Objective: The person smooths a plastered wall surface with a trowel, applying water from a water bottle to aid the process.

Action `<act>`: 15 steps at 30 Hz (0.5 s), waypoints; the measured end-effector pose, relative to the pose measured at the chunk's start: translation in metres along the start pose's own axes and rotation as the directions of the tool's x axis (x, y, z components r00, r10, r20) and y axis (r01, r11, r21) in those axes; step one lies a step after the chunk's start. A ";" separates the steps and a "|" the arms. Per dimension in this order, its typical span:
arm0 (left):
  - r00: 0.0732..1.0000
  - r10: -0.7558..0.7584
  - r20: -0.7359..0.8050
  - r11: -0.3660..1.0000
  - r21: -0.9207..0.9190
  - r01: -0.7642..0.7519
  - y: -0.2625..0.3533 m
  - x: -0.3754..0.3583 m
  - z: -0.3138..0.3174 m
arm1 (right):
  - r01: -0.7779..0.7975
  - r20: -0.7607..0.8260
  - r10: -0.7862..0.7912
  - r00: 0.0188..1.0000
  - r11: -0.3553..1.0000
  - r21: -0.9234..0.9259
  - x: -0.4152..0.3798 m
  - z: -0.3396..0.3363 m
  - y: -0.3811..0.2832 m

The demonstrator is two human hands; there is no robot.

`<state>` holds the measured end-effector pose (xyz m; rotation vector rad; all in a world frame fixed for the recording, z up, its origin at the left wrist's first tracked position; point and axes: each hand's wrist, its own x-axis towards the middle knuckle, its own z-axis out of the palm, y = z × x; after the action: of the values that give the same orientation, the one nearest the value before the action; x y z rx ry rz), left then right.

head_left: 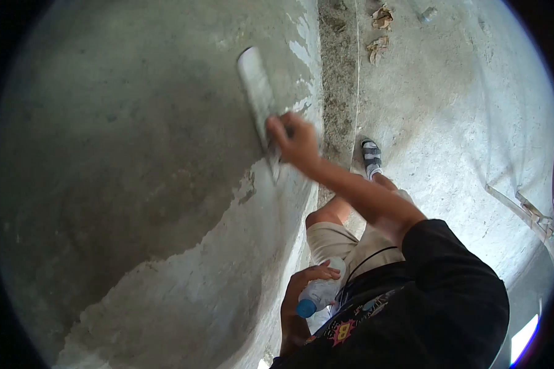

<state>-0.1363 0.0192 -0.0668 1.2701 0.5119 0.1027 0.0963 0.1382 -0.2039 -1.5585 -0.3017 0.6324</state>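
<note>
My right hand [297, 144] is closed around the handle of a long plastering trowel [256, 83]. Its pale blade lies against, or very close to, a grey plastered wall [135, 141]; the hand is slightly blurred. A dark, smooth area covers much of this wall, with a ragged border against a paler patch [184, 283]. Near my waist, my left hand [311, 275] grips a clear plastic bottle [321, 291], its blue cap pointing down and left in view. Part of the bottle is hidden by my fingers.
A rough dirt strip [338, 80] runs along the wall's base. My sandalled foot [371, 154] stands on the pale concrete floor [437, 135]. Crumpled brown scraps [378, 48] and a small clear object [428, 14] lie farther off. Long bars [517, 206] sit at the right.
</note>
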 end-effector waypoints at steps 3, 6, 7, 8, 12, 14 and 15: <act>0.998 -0.056 -0.029 0.998 -0.019 0.055 -0.005 -0.001 -0.004 | 0.246 0.058 -0.258 0.964 0.956 0.158 -0.036 0.000 -0.061; 0.998 -0.046 -0.044 0.999 0.016 0.047 0.008 -0.003 0.001 | 0.374 0.191 -0.416 0.889 0.901 0.220 -0.033 -0.005 -0.100; 0.998 -0.021 -0.054 0.999 0.045 0.024 0.012 -0.002 0.001 | 0.365 0.086 -0.391 0.916 0.904 0.223 -0.017 -0.002 -0.102; 0.999 -0.016 -0.052 0.999 0.047 0.019 0.011 -0.001 -0.001 | 0.358 -0.019 -0.363 0.932 0.907 0.224 0.003 0.000 -0.106; 0.993 -0.031 -0.111 0.999 0.021 0.033 0.009 -0.005 0.003 | 0.170 -0.030 -0.168 0.985 0.980 0.105 0.051 -0.003 -0.139; 0.996 -0.071 -0.047 0.997 0.033 0.073 0.001 -0.002 0.003 | 0.389 -0.043 -0.387 0.921 0.912 0.128 0.041 0.004 -0.158; 0.995 -0.092 -0.036 0.995 0.041 0.093 0.000 0.002 0.007 | 0.561 -0.055 -0.559 0.827 0.818 0.128 0.016 0.008 -0.170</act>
<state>-0.1315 0.0143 -0.0661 1.2863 0.6045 0.0363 0.1357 0.1703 -0.0412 -1.2487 -0.6641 0.1681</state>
